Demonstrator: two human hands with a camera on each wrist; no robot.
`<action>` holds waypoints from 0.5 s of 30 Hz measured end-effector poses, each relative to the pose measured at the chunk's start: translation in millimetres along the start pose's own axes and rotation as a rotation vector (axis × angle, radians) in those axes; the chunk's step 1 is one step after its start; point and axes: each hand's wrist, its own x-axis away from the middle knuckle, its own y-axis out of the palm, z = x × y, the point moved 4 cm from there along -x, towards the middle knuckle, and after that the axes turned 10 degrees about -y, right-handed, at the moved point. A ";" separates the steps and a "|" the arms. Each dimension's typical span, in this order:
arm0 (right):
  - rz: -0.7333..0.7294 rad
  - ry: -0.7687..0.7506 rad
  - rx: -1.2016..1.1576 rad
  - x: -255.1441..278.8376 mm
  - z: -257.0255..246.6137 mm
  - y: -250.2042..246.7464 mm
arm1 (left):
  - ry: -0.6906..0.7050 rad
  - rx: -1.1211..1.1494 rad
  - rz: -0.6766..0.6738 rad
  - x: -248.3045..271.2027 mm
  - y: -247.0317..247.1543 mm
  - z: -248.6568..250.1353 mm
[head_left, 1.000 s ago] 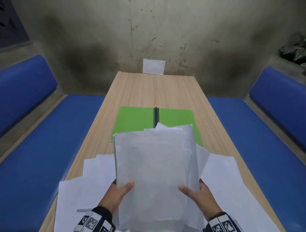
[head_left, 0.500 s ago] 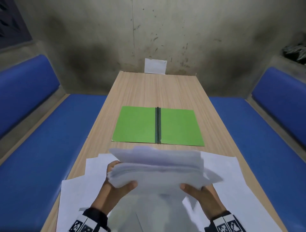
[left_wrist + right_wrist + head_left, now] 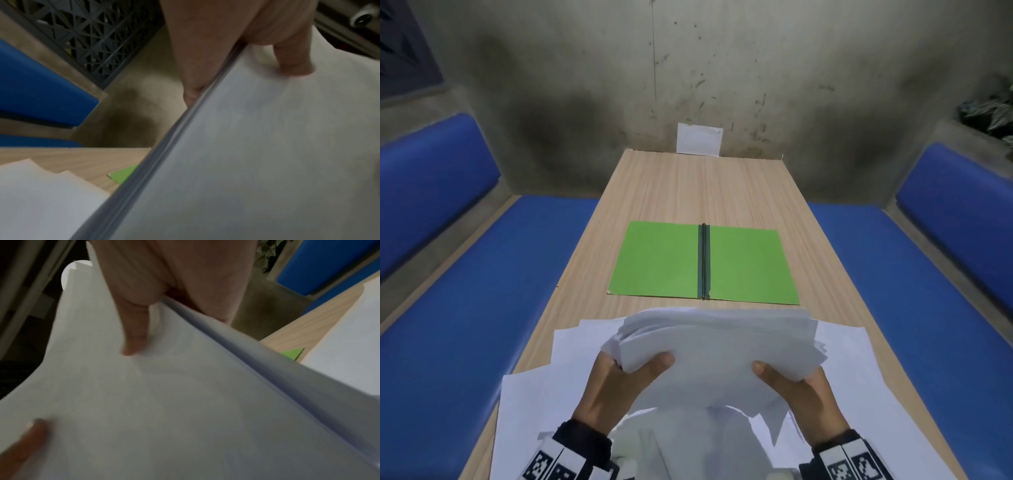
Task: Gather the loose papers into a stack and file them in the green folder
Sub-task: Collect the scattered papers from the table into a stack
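Note:
A thick stack of white papers [image 3: 719,349] hangs tilted above the near end of the wooden table [image 3: 705,192]. My left hand [image 3: 619,383] grips its left edge, thumb on top, fingers underneath. My right hand [image 3: 794,390] grips the right edge the same way. The wrist views show the stack [image 3: 257,154] [image 3: 164,402] close up with a thumb pressed on its top sheet. The green folder [image 3: 703,263] lies open and flat on the table just beyond the stack, a dark spine down its middle. Several loose white sheets [image 3: 530,411] lie on the table under and around my hands.
Blue bench seats [image 3: 465,308] run along both sides of the table. A small white card [image 3: 698,138] leans on the stained wall at the far end. Bare wood lies between the folder and the wall. A dark plant [image 3: 989,113] sits at the upper right.
The stack stood upright in front of the folder one second ago. It has tipped down and toward me, nearly flat, and the whole folder shows. Both hands kept their grip.

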 end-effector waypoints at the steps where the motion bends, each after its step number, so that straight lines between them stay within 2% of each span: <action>1: -0.016 -0.024 -0.001 0.4 -3.6 -0.1 | 0.019 0.038 -0.016 2.6 -1.2 6.2; 4: -0.021 -0.106 -0.009 0.4 -19.3 3.8 | 0.063 0.114 -0.020 5.6 -5.1 13.0; 8: 0.016 -0.184 -0.097 -3.4 -39.6 15.9 | 0.085 0.216 0.102 4.1 -3.3 18.6; 12: 0.181 -0.128 -0.110 -6.5 -49.5 20.2 | 0.093 0.240 0.272 3.3 -0.7 15.7; 15: 0.250 -0.078 -0.132 -11.4 -42.7 18.7 | 0.056 0.258 0.312 2.0 1.0 8.9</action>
